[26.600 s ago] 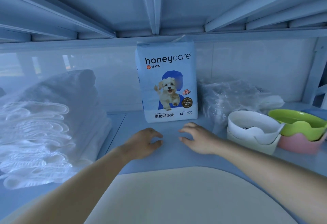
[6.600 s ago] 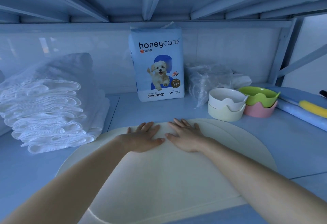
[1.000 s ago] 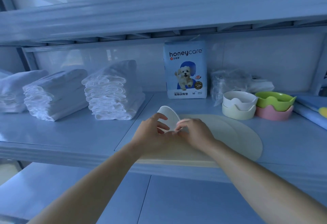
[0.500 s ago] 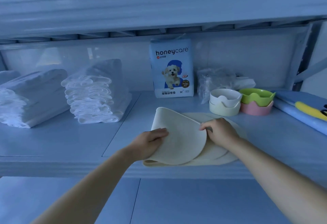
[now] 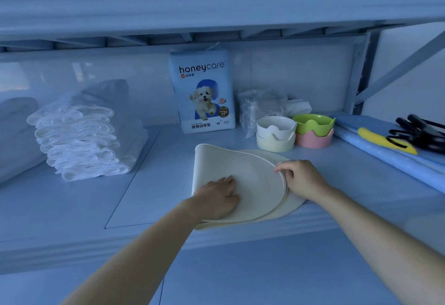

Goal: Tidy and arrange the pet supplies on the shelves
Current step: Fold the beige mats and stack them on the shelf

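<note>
Mid-fold on the cream mat (image 5: 252, 177) — left hand (image 5: 216, 197) presses it flat, right hand (image 5: 302, 179) pinches its edge; next I'd line up the halves.

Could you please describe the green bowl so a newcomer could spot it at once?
Find the tall blue-and-white honeycare pad pack at the back of the shelf, then look right past the crumpled clear plastic bag. Of two bowl stacks there, the lime-green wavy-rimmed bowl tops the pink bowl, right of the white-on-cream stack.
</note>
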`<act>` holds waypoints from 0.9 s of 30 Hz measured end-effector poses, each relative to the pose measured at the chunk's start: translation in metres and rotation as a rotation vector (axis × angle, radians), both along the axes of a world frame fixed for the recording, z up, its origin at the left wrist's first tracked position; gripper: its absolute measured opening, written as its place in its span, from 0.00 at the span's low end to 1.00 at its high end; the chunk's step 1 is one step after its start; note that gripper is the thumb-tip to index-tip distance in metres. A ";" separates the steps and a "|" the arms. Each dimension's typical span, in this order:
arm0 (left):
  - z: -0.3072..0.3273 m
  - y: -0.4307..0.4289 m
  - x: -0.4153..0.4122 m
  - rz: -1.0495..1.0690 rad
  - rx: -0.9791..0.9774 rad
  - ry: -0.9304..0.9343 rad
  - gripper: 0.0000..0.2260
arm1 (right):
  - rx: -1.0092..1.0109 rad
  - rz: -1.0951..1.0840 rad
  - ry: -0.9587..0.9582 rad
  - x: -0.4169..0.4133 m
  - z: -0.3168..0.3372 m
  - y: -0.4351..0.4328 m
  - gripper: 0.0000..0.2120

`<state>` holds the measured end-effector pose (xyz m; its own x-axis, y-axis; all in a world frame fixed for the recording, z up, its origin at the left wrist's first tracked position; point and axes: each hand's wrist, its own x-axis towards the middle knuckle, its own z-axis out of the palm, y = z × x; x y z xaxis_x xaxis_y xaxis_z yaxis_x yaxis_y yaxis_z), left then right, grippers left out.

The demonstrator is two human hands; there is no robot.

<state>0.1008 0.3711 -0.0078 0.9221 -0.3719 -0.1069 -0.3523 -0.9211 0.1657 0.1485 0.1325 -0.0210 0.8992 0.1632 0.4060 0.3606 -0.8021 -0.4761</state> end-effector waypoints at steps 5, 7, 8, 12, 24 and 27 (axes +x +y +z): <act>-0.006 -0.014 0.010 0.030 0.008 -0.002 0.27 | -0.036 0.082 0.120 -0.003 -0.005 0.008 0.12; -0.008 -0.019 0.011 0.041 0.014 -0.019 0.27 | -0.102 0.104 0.162 -0.001 -0.007 0.007 0.15; -0.008 -0.021 0.012 0.043 0.009 -0.022 0.26 | -0.131 0.105 0.176 0.000 -0.007 0.004 0.17; 0.002 -0.016 0.015 0.069 -0.234 -0.010 0.22 | -0.181 0.124 0.218 0.001 -0.009 -0.003 0.20; -0.011 -0.009 0.033 0.181 -0.040 -0.134 0.21 | -0.171 0.160 0.162 0.020 -0.005 -0.018 0.21; -0.011 -0.019 0.034 0.165 -0.038 -0.113 0.21 | -0.149 0.158 0.126 0.028 -0.004 -0.023 0.19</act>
<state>0.1347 0.3518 -0.0190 0.9761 -0.2168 0.0121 -0.2156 -0.9616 0.1697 0.1767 0.1093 -0.0248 0.8997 0.3553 0.2537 0.4324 -0.8051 -0.4060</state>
